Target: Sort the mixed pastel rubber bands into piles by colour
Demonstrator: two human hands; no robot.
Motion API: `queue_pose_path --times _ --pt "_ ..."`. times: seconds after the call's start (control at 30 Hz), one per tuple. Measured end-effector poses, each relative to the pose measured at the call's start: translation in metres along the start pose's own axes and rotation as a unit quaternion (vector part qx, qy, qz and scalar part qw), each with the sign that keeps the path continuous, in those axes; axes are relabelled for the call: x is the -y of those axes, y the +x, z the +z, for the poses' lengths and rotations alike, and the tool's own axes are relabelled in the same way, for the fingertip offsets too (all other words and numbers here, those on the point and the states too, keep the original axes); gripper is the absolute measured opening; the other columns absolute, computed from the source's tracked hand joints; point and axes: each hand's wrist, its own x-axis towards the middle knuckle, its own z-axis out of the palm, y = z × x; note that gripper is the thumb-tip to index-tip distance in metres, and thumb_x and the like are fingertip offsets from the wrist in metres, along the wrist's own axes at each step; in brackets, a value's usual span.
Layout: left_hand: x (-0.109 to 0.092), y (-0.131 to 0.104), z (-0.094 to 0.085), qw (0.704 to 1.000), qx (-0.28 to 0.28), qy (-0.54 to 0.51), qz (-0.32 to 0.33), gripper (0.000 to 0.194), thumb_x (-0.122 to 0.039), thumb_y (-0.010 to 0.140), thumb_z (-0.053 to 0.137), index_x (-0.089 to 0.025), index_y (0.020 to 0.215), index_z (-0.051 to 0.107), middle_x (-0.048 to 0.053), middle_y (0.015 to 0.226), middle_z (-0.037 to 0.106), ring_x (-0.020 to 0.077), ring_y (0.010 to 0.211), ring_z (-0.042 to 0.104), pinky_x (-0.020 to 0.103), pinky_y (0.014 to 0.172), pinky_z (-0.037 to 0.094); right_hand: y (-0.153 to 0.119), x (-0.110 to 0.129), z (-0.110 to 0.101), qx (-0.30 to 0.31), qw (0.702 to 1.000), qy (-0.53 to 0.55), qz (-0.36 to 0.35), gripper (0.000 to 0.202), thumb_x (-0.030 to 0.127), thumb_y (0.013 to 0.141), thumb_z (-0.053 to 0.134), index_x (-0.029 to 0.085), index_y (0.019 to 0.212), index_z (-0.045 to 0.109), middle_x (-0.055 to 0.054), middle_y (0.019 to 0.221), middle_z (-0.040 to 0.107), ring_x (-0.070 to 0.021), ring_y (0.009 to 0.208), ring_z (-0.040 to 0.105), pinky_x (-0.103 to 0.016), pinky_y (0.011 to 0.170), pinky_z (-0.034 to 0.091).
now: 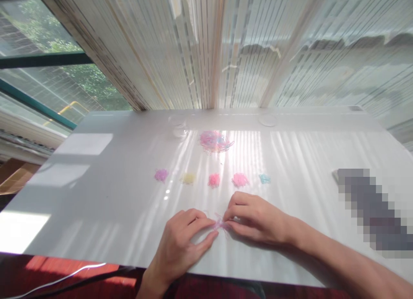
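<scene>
Near the table's front edge, my left hand (189,236) and my right hand (254,217) meet at a small bunch of pink-purple loops (220,224). The fingertips of both hands pinch this bunch from either side. Beyond them lies a row of small piles: purple (161,175), yellow (188,178), red-pink (214,180), pink (240,179) and blue (265,178). A larger mixed-colour pile (215,141) sits farther back.
The white table (122,195) carries a clear round container (178,122) and a clear disc (267,120) at the back. A pixelated dark object (374,211) lies at the right. Striped curtains (213,49) hang behind.
</scene>
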Motion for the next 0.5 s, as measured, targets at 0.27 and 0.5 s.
queue_pose_path --times 0.27,0.5 --pt "-0.0006 0.0006 -0.0006 1.000 -0.012 -0.028 -0.001 0.009 -0.012 0.096 0.071 -0.021 0.098 0.074 0.001 0.081 0.070 0.0146 0.072 0.067 0.026 0.068 0.053 0.0021 0.0067 0.0018 -0.017 0.999 0.031 0.019 0.011 0.019 0.099 0.066 0.016 0.103 0.076 -0.004 0.089 0.067 -0.0140 0.079 0.061 -0.025 0.072 0.050" --pt "0.0002 -0.0012 -0.0003 0.998 -0.029 -0.056 -0.005 0.012 -0.011 0.095 0.071 -0.020 0.102 0.074 0.003 0.084 0.070 0.0144 0.074 0.069 0.024 0.067 0.056 0.0020 0.0075 0.0047 -0.026 0.999 0.033 0.017 0.010 0.020 0.098 0.068 0.017 0.101 0.076 -0.004 0.087 0.068 -0.0135 0.078 0.061 -0.024 0.071 0.049"
